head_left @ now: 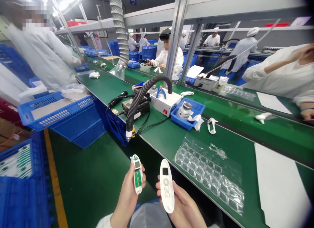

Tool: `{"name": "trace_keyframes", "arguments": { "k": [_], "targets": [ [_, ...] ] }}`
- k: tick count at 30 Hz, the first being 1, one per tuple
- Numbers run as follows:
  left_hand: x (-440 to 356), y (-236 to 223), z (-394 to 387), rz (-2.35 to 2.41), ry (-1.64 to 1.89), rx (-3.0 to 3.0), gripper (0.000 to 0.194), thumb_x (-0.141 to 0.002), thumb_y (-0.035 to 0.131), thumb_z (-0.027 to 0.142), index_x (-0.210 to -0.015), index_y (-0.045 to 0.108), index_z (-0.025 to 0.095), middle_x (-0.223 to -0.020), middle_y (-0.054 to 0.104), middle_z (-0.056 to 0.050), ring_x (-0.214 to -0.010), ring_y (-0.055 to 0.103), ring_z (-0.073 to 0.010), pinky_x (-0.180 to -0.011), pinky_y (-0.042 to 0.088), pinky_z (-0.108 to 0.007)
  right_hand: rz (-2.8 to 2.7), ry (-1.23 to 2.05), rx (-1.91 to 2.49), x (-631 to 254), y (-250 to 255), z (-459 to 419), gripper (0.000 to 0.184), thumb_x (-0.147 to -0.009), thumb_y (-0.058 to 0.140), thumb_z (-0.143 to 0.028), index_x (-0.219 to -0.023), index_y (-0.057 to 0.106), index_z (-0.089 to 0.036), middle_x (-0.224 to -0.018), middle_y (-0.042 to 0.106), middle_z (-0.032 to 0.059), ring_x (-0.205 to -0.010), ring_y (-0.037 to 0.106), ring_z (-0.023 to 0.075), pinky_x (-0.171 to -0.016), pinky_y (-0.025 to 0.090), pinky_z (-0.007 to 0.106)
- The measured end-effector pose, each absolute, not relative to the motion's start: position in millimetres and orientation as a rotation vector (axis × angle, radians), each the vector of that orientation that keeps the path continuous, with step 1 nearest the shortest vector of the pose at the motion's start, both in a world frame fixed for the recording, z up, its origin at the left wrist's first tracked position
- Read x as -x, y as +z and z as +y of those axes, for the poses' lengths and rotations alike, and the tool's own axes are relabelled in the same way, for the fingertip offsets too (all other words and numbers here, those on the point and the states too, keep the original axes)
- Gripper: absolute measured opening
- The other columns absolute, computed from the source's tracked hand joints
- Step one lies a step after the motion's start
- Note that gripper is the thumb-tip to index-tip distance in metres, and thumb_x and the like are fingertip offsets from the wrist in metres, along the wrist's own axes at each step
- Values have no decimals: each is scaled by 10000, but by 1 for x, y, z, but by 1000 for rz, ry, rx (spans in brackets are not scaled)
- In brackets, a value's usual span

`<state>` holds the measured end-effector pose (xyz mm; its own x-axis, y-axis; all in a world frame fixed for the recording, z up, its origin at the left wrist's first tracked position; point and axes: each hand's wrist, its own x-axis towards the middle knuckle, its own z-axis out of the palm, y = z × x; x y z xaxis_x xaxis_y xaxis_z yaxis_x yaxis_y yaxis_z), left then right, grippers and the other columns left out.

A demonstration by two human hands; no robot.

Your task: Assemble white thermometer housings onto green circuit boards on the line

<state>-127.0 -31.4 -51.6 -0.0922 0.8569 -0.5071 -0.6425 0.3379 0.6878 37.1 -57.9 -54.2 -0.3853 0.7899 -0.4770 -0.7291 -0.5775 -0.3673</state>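
Note:
My left hand point(130, 195) grips a small white handheld device shell point(137, 174) with its inside facing up, showing a green circuit board. My right hand point(183, 205) holds a white oval casing point(166, 185) with a dark window and round button shapes on its face. The two pieces are held apart, side by side, above the front edge of a green workbench point(162, 146). The underside of the casing is hidden by my fingers.
A clear plastic blister sheet point(208, 172) and white paper point(279, 188) lie on the bench. Behind them stand a white box with pliers point(165, 102), a black corrugated hose point(139, 102) and a blue tray point(187, 113). Blue crates point(59, 113) stand left; co-workers point(277, 71) sit beyond.

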Motion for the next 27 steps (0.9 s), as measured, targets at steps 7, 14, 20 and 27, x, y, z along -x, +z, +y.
{"name": "trace_keyframes", "arguments": {
  "k": [7,14,20,27],
  "targets": [
    [116,-36,-38,1062,1212,-280,370,-827,623,440,-1062,632,153,-862,618,-43,-655,555,-125,-568,484,-237,-174,2012,785,-43,-54,-62,355,-756,729,-419,-981,745,-144,-977,735,131,-799,671,204,-746,516,315],
    [94,-28,-48,1121,1156,-385,347,-796,685,388,-1057,639,164,-963,673,-82,-942,621,-211,-823,501,-289,-622,1888,841,-47,-45,-62,445,-779,691,-487,-1105,706,-186,-1100,703,129,-1012,641,273,-949,463,397],
    [67,-26,-52,1097,1106,-764,301,-821,666,349,-1078,606,204,-1080,650,-64,-1022,589,-212,-885,454,-278,-751,1697,991,-54,-54,-67,511,-713,767,-442,-1174,674,-244,-1214,667,104,-1138,597,306,-1033,417,451],
    [40,-39,-51,1159,1068,-898,351,-803,681,377,-1087,563,207,-1034,633,-44,-972,582,-186,-848,460,-256,-713,1641,1004,-70,-58,-73,467,-730,763,-411,-1154,684,-234,-1184,686,96,-1100,627,294,-992,471,423]
  ]
}}
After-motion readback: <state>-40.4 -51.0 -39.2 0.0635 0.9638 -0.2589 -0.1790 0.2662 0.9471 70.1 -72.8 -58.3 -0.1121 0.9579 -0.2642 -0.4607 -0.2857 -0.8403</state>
